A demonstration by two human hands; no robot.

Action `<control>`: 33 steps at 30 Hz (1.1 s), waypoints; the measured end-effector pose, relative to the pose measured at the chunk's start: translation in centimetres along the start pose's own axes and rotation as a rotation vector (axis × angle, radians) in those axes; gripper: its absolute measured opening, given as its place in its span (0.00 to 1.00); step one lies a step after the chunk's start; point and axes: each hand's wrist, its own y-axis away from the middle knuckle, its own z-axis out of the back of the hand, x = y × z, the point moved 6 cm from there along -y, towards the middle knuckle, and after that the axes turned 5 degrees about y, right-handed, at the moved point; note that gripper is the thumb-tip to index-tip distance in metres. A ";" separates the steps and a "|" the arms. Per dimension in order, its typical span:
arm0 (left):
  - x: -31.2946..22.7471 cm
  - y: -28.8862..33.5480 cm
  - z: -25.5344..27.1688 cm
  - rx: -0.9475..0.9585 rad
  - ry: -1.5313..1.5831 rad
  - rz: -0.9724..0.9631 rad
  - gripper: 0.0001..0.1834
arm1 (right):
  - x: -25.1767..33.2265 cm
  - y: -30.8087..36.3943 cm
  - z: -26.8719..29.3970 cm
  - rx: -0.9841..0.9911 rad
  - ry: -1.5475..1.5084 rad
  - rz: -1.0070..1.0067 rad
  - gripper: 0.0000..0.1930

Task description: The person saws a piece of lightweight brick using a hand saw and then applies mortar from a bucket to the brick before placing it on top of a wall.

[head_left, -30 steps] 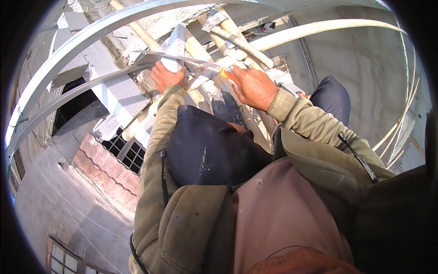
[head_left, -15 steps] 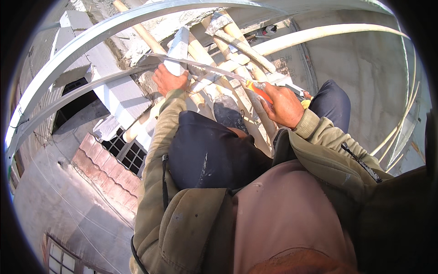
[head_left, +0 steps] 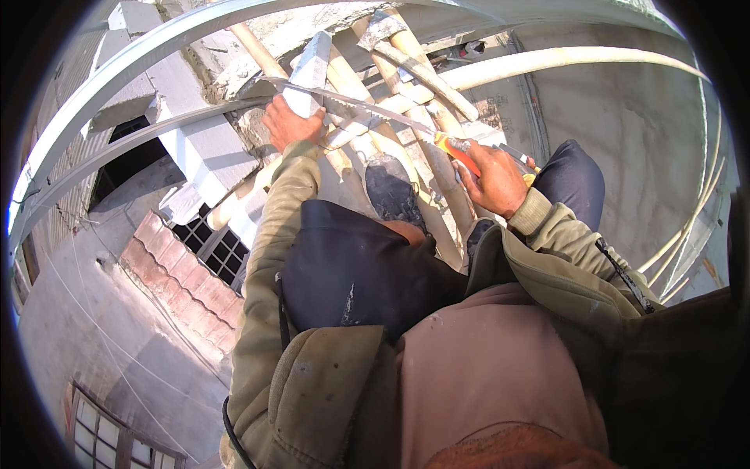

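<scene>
So the right hand (head_left: 496, 181) has slid back right along the poles since a second ago, fist closed round the orange-handled saw (head_left: 453, 150), its blade reaching left across the bamboo poles (head_left: 391, 102). Left hand (head_left: 287, 123) hasn't budged, fingers wrapped on the grey block (head_left: 306, 72) at far left. Looks like a pull stroke mid-cut.

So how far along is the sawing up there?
Under way. The right hand grips the orange-handled saw, its blade lying across the bamboo poles. The left hand steadies a grey block. I can't see a finished cut; the poles look whole.
</scene>
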 end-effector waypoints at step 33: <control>-2.8 -1.7 0.8 -0.101 0.287 -0.028 0.54 | -4.2 5.2 5.5 -0.243 -0.283 -0.071 0.16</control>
